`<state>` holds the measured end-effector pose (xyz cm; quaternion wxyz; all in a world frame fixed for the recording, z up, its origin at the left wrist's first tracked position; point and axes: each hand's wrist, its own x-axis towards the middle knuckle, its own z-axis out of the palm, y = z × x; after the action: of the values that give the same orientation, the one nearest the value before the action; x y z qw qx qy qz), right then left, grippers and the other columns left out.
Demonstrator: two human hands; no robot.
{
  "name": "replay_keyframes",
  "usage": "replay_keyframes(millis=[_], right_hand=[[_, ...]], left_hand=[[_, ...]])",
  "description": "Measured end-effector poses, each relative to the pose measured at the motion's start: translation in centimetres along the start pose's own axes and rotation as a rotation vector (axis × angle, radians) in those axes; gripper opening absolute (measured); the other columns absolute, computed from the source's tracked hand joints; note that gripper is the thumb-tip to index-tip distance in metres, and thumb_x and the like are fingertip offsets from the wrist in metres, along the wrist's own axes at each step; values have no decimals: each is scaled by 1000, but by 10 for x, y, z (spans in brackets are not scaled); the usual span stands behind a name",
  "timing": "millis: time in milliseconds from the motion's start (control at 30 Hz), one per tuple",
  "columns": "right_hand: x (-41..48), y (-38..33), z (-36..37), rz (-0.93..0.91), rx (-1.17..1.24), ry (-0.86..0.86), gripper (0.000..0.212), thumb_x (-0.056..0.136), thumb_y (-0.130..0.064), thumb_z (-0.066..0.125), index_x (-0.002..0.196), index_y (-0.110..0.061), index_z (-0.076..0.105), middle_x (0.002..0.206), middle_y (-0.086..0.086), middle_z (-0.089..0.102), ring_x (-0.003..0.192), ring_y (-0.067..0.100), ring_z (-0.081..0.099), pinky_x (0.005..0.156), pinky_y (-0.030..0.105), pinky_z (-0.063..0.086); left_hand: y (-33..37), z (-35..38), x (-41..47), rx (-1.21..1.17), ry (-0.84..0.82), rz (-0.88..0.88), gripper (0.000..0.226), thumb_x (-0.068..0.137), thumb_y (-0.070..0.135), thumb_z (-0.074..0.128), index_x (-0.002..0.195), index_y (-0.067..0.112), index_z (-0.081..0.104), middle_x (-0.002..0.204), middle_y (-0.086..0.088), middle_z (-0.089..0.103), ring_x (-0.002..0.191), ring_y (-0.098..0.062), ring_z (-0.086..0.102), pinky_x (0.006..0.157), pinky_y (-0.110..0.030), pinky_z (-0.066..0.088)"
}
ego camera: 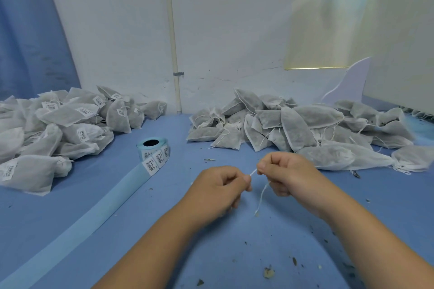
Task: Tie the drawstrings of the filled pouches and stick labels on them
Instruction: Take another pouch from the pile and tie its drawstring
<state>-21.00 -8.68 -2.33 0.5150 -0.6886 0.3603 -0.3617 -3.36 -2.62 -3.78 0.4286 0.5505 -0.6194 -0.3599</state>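
While it is pinched short and taut between the curled fingers of the left hand and the right hand, a thin white drawstring is held just above the blue table, its loose end dangling below the right hand. Heaped on the right are plain pouches of soft, translucent white fabric, dark filling showing through and strings trailing; barcode-labelled pouches are piled left, near a label roll.
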Motion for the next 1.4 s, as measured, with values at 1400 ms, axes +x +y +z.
replay_keyframes(millis=[1400], right_hand=[[-14,-17,34,-373,-305,350,15,82,-16,65,80,-31,62,81,-19,58,55,7,51,57,13,39]], left_hand=[[4,-27,7,-1008,-211,-287,13,63,16,58,52,13,52,45,5,32,31,-8,28,40,-19,32]])
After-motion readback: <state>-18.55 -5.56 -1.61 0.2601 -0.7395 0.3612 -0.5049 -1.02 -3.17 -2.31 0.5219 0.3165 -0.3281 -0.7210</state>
